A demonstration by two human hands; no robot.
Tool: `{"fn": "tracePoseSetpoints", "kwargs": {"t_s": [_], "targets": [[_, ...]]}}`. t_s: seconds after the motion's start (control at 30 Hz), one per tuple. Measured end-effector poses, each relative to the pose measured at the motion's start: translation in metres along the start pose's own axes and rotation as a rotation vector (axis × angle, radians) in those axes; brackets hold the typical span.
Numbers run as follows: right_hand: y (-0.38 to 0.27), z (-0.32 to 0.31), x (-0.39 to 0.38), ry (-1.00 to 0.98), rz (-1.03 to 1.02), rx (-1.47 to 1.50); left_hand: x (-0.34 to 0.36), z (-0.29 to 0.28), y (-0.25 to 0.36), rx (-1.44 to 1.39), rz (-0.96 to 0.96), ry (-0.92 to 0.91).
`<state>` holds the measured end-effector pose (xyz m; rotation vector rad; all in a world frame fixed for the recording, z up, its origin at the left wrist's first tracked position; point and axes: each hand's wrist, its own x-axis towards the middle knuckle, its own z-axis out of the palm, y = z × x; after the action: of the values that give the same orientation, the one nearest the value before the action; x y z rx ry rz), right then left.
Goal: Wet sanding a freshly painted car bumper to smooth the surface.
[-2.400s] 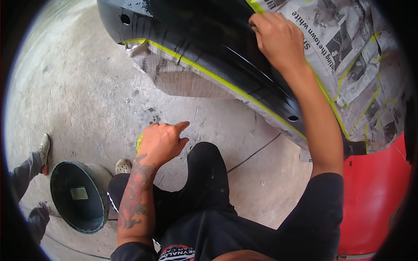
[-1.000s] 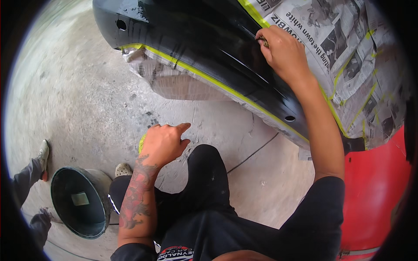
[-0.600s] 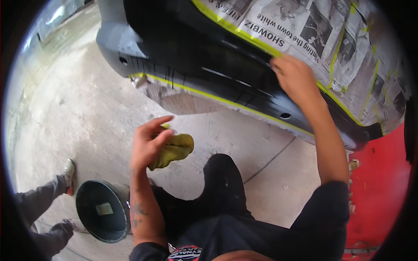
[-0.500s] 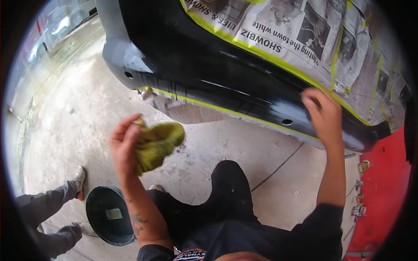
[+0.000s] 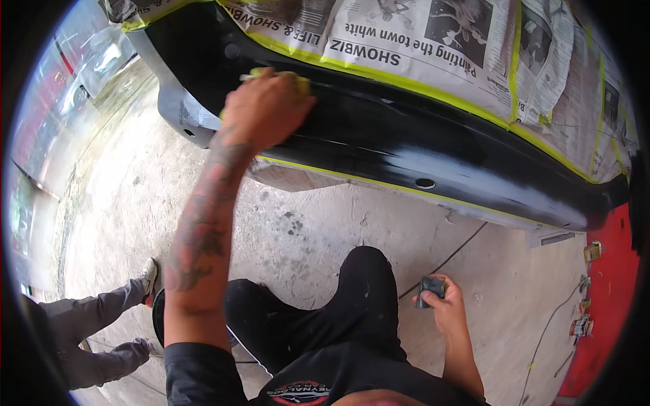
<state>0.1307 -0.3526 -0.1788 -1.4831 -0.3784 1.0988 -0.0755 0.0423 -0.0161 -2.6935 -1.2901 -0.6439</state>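
Upside-down headlines (image 5: 406, 46) on newspaper (image 5: 447, 74), lettered logo (image 5: 298, 394) on black shirt (image 5: 359, 365)

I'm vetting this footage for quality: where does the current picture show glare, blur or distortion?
Head view, center: whitish sheen on the black bumper, probably reflected light; head view, upper left: hazy, smeared background; head view, rim: fisheye bending, black corners.

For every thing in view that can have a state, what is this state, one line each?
Black bumper: dark, with a pale, hazy patch
Yellow-green cloth: bunched
Left hand: curled over the cloth, at the bumper
Dark pad: held, away from the bumper
Right hand: gripping the pad
Newspaper: taped down
Bucket: mostly hidden
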Motion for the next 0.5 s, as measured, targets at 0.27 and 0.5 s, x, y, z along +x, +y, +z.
{"fn": "tracePoseSetpoints", "kwargs": {"t_s": [0.27, 0.5], "targets": [[-0.118, 0.025, 0.018, 0.115, -0.717, -0.566, -0.008, 0.004, 0.128, -0.128, 0.269, 0.124], [-0.224, 0.091, 0.073, 0.240, -1.509, -1.251, -0.131, -0.013, 0.089, -0.470, 0.470, 0.076]]}}
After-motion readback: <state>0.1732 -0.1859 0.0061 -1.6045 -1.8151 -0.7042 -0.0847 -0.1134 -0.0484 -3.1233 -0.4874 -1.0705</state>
